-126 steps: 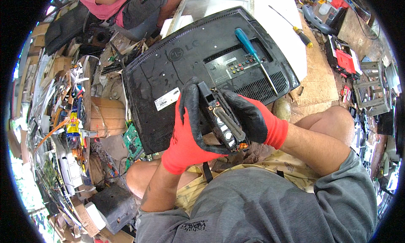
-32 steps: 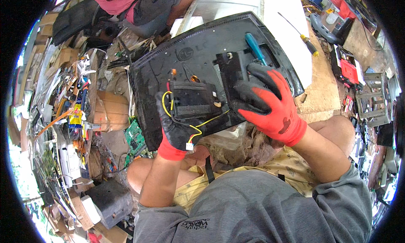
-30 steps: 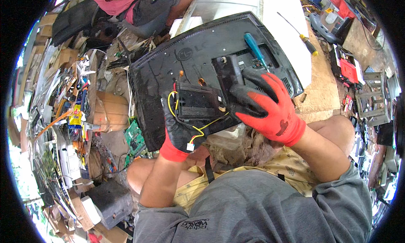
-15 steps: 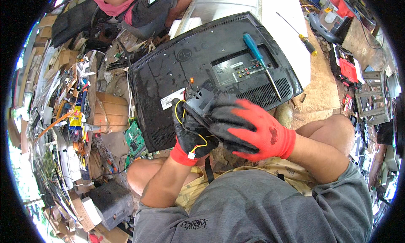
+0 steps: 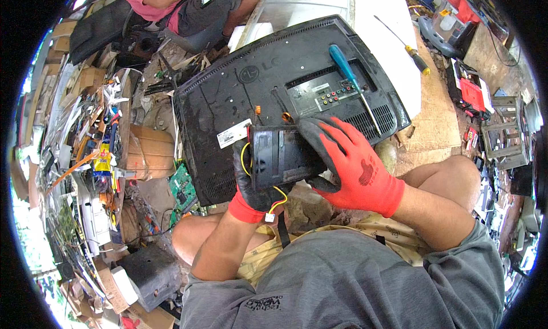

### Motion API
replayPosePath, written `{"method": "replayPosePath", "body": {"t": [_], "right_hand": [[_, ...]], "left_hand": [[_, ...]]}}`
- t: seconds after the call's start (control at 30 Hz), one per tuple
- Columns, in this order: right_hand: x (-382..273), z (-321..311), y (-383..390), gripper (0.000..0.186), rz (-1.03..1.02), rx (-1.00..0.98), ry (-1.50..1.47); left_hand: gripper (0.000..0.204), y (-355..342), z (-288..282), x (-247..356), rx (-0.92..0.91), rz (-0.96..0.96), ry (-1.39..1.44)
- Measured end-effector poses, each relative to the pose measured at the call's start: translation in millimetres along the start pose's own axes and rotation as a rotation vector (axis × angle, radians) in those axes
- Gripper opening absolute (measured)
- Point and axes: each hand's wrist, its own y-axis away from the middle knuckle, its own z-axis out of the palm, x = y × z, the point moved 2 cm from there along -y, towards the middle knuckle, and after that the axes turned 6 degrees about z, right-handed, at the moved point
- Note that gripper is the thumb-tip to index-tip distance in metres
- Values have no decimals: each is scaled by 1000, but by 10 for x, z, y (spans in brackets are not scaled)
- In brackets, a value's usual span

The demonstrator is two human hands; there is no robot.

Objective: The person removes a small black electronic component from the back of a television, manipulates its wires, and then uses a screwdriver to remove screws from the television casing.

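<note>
Module [image 5: 279,160] just got tipped broad-side-up above the TV back [image 5: 220,92]; left grip [image 5: 249,187] wraps its left side, right grip [image 5: 357,172] half-curled by the other end, can't tell if touching; probably easier to look over now.

The right glove [image 5: 368,177] and left glove [image 5: 248,208] are bright red, with black coating [image 5: 315,138] on the palm side; a dark mark [image 5: 366,172] sits on the right one's back. A grey T-shirt [image 5: 354,277] has short sleeves [image 5: 463,239] and small dark lettering [image 5: 264,302], above yellow patterned shorts [image 5: 394,231] with a narrow black strap [image 5: 283,231] against them.
</note>
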Motion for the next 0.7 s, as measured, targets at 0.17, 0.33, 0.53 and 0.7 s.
{"method": "replayPosePath", "body": {"t": [0.17,0.33,0.53,0.7], "right_hand": [[11,-39,-79,86,-87,-45,-56],[5,-35,-45,82,-153,37,-111],[71,-30,-32,77,-191,146,-187],[219,72,53,68,-142,97,-217]], "left_hand": [[96,97,76,11,23,-10,-265],[97,118,125,98,-26,-25,-518],[126,147,317,216,-240,29,-1187],[114,222,450,191,-130,8,-1063]]}}
